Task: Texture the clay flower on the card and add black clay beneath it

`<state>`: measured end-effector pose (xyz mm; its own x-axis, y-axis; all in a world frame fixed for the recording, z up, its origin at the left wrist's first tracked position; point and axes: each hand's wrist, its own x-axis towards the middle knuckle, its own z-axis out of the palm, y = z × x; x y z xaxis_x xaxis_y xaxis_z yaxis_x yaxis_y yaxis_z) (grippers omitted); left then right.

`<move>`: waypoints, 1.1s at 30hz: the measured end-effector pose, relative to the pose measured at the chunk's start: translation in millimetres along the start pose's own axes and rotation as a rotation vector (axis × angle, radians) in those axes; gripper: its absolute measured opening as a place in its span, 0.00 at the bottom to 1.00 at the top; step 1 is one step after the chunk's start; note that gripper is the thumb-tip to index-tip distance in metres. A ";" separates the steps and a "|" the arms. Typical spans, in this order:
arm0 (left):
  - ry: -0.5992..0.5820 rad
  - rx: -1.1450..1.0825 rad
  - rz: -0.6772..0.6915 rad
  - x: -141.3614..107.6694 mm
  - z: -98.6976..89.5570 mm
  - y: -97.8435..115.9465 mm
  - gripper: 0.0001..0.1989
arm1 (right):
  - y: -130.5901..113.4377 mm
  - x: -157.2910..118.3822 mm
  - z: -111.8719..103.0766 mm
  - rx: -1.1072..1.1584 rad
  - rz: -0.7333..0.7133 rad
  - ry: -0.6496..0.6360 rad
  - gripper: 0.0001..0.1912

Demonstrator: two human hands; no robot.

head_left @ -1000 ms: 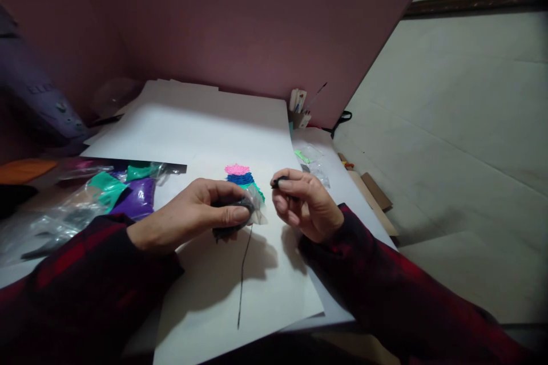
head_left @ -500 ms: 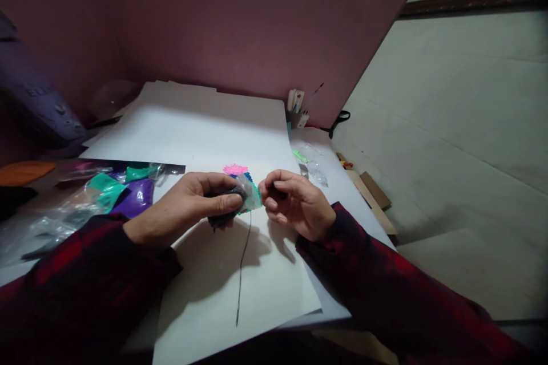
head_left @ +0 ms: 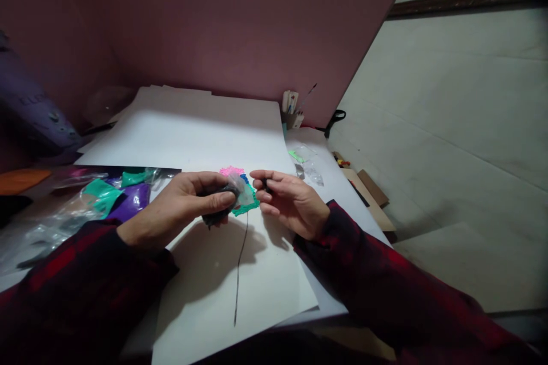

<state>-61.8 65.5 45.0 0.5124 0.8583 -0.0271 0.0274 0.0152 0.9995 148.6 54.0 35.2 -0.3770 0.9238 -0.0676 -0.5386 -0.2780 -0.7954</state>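
My left hand (head_left: 184, 202) is closed around a small clear plastic bag of black clay (head_left: 218, 215), with the crumpled top of the bag toward the right. Across from it my right hand (head_left: 297, 201) pinches a small black lump of clay (head_left: 267, 186), partly hidden by the fingers. Both hands hover over a white sheet of paper (head_left: 201, 296). On the sheet is a textured shape in pink, blue and green (head_left: 248, 205), partly covered by the bag and left hand. From it a thin black line (head_left: 238, 268) runs down toward the near edge.
To the left lie clear bags with green (head_left: 103, 194) and purple clay (head_left: 135, 199). A stack of large white sheets (head_left: 205, 131) rests at the back. A holder with pens (head_left: 293, 108) stands against the wall, with small bags (head_left: 310, 168) nearer on the right.
The view has shifted slightly. My right hand's fingers have changed their hold on the black lump, and less of it shows. The left hand keeps its grip on the bag.
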 end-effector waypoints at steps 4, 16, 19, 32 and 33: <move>0.015 0.007 0.028 1.1 -3.2 1.0 0.10 | 1.4 4.6 -6.4 -0.159 -0.072 -0.033 0.06; 0.077 -0.020 0.065 0.4 -3.8 4.8 0.09 | -5.7 5.0 -5.2 -0.094 -0.100 -0.026 0.13; 0.098 -0.021 0.081 0.6 -5.0 5.7 0.09 | -3.7 8.6 -9.6 -0.159 -0.089 -0.046 0.09; 0.159 -0.008 0.120 1.1 -5.7 8.1 0.10 | -1.2 10.1 -18.2 -0.215 -0.126 -0.039 0.21; 0.166 -0.005 0.126 0.9 -5.6 8.1 0.10 | -0.8 10.6 -19.3 -0.225 -0.122 -0.033 0.20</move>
<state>-65.9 69.3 53.1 0.3632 0.9263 0.1006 -0.0322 -0.0954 0.9949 159.6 69.1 23.5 -0.3461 0.9366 0.0542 -0.4014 -0.0957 -0.9109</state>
